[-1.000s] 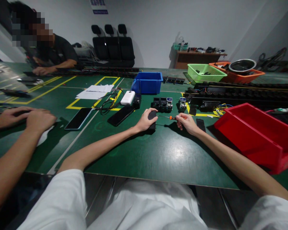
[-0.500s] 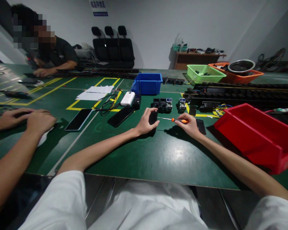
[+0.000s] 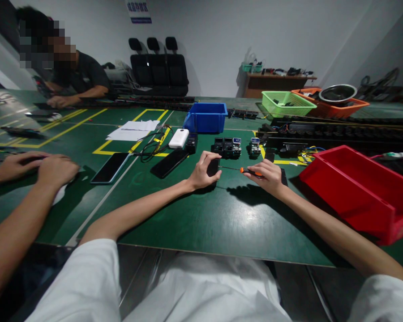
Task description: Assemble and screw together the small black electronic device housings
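My left hand [image 3: 203, 171] grips a small black box-shaped device [image 3: 213, 167] between thumb and fingers, on the green table. In my right hand [image 3: 267, 176] is a screwdriver [image 3: 246, 171] with an orange and black handle. Its thin shaft points left, the tip at the device's right side; whether it sits in a screw is too small to tell. Just beyond my hands stand several small devices, among them a black one [image 3: 218, 145] and one with exposed electronics [image 3: 255, 146]. A flat black piece [image 3: 284, 177] lies partly hidden behind my right hand.
A red bin [image 3: 352, 192] stands at the right, a blue bin [image 3: 206, 118] behind the devices. Left of my left hand lie a black phone [image 3: 169, 163], another phone [image 3: 110, 168] and a white power bank [image 3: 178, 138]. A co-worker's hands [image 3: 55, 172] work at the far left.
The fingers of my right hand have shifted on the screwdriver's handle, and the hand has turned slightly. My left hand keeps the black device in nearly the same place.
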`<state>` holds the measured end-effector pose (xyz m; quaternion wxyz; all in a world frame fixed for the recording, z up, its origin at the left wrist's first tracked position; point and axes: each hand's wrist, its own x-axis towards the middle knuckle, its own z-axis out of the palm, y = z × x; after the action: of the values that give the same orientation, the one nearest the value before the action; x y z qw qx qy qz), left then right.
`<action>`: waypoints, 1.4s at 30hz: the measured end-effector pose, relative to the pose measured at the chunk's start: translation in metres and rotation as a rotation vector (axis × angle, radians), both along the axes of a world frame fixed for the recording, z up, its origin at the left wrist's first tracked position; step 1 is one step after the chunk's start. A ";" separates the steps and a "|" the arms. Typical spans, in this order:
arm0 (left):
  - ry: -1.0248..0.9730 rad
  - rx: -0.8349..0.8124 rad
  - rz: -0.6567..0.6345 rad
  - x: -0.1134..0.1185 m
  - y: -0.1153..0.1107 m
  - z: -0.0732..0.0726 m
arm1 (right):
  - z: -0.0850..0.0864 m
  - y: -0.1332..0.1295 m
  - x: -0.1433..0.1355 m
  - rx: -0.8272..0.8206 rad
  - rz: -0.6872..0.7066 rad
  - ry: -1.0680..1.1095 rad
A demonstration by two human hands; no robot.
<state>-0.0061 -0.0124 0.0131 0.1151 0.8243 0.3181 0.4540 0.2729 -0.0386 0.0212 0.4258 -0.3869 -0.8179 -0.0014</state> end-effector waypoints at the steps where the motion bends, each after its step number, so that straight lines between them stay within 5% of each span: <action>1: -0.006 0.010 -0.004 0.000 0.000 0.000 | 0.001 0.001 0.002 0.000 0.003 -0.037; 9: -0.008 0.031 -0.009 0.000 0.000 -0.002 | 0.015 -0.003 0.005 -0.033 0.006 -0.280; 19: -0.038 0.101 -0.008 -0.001 -0.002 -0.003 | 0.023 -0.009 -0.010 -0.125 0.023 -0.120; 22: -0.036 0.114 0.016 0.000 -0.003 -0.003 | 0.032 -0.012 -0.015 -0.266 0.077 0.016; 27: -0.026 0.108 0.028 0.000 -0.004 -0.005 | 0.040 -0.008 -0.017 -0.758 0.169 0.197; 30: -0.008 0.111 0.040 0.001 -0.004 -0.006 | 0.039 -0.003 -0.016 -0.882 0.184 0.244; 33: -0.020 0.133 0.034 0.001 -0.004 -0.005 | 0.039 -0.003 -0.018 -0.794 0.149 0.187; 42: -0.041 0.156 0.034 0.002 0.000 -0.005 | 0.034 -0.012 -0.015 0.012 0.038 -0.259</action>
<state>-0.0045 -0.0119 0.0082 0.0492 0.8157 0.2934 0.4962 0.2578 -0.0507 0.0554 0.3189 -0.3656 -0.8731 -0.0483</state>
